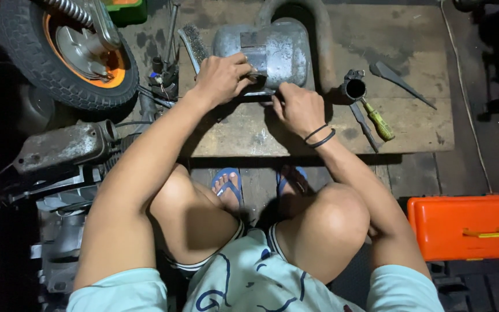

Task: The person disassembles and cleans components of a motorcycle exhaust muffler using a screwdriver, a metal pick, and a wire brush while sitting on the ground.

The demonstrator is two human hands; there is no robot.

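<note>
From the head camera, a person squats before a low wooden board (319,133) lying on the floor, with a dull grey metal housing (270,52) set near the board's far edge, left of its middle. The left hand (222,78) is closed over the housing's near left face, fingers curled around a small dark part there, apparently steadying it. The right hand (298,107) lies just in front of the housing, fingers pinched narrow at its lower edge; whether they hold a small tool or fastener cannot be told. The work looks to be at the stage of working something at the housing's front while it is braced. A wire brush (192,46) touches the housing's left side. Toward the board's right half lie a short metal tube (353,89), a screwdriver with a yellow-green handle (379,121) and a flat grey blade (402,81). Off the board, a small tyred wheel (67,52) stands beyond its far left corner, and an orange toolbox (469,225) sits beyond its near right corner.
</note>
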